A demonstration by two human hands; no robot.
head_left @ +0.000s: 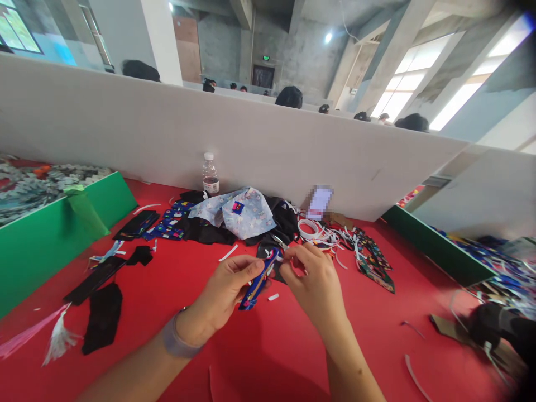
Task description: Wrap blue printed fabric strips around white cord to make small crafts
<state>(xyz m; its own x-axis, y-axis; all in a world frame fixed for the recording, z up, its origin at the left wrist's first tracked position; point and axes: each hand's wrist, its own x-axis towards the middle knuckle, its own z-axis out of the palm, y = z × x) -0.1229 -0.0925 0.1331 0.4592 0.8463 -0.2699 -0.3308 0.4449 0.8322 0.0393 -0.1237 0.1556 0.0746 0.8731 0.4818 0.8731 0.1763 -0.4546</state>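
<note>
The blue patterned strip (258,283) was positioned above the red table (171,279), its long axis running near left to far right. The left hand (221,290) gripped its middle between thumb and fingers. The right hand (317,279) was curled at its far right end; its grip could not be determined. Bottle label (211,185) print: illegible.

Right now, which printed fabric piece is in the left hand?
The narrow dark-blue printed fabric strip, pinched in the left hand; the pale-blue printed cloth and the dark patterned fabric at right lie unheld.
</note>
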